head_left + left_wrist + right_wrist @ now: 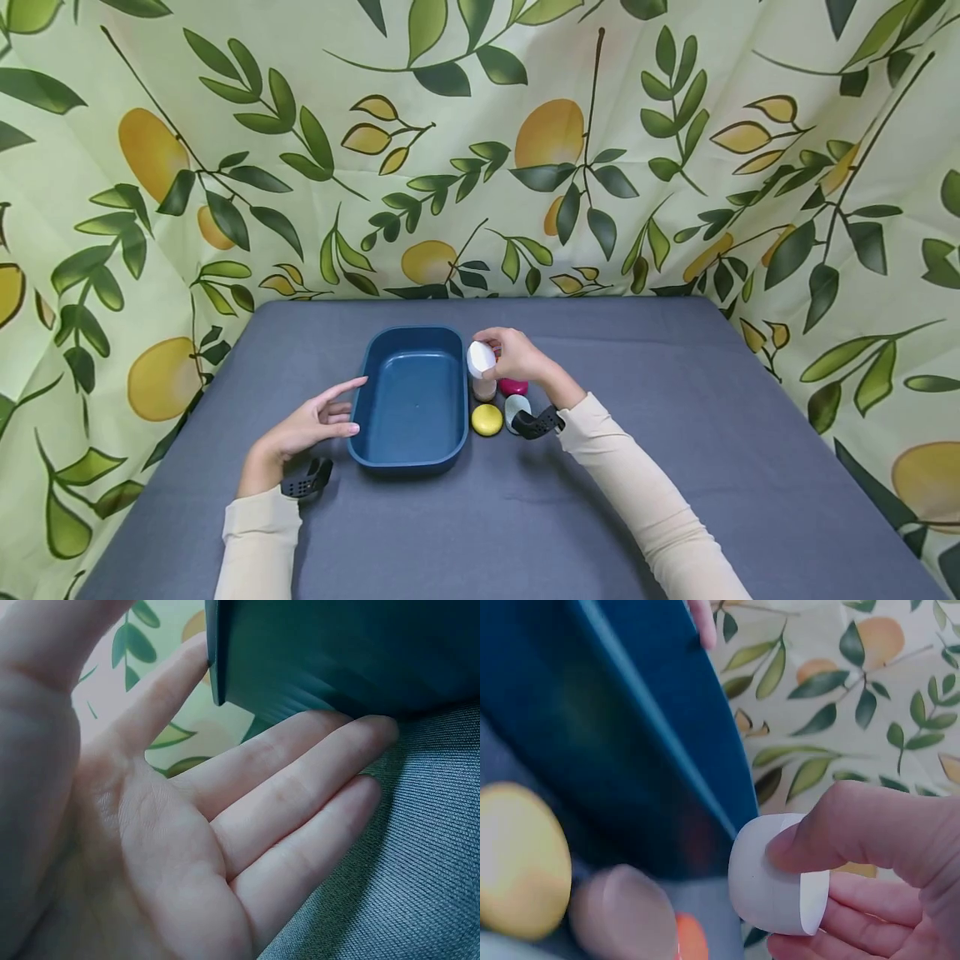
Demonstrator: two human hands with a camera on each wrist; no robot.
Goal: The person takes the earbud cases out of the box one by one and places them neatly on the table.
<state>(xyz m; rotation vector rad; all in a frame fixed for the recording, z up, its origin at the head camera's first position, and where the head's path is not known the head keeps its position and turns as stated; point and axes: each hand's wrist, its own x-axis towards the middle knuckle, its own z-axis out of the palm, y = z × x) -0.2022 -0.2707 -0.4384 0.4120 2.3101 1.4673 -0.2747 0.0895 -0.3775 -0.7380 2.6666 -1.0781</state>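
Note:
A deep blue rectangular bin (417,454) stands on the table. At its left side is my left hand (315,423), fingers extended; in the left wrist view its fingertips (375,731) are right at the bin's outer wall and lower edge. My right hand (517,354) pinches a small, smooth white rounded case (769,874) between thumb and fingers, with a seam line showing around it. The white case is held up close to the bin's right rim, above a beige rounded piece (483,389). What the case contains is hidden.
Right of the bin sit a yellow round piece (487,420), a pale blue-grey oval piece (516,408), a magenta piece (513,387) and an orange piece (691,937). A dark grey cloth covers the table (525,533). Behind hangs a leaf-and-fruit patterned curtain (480,100).

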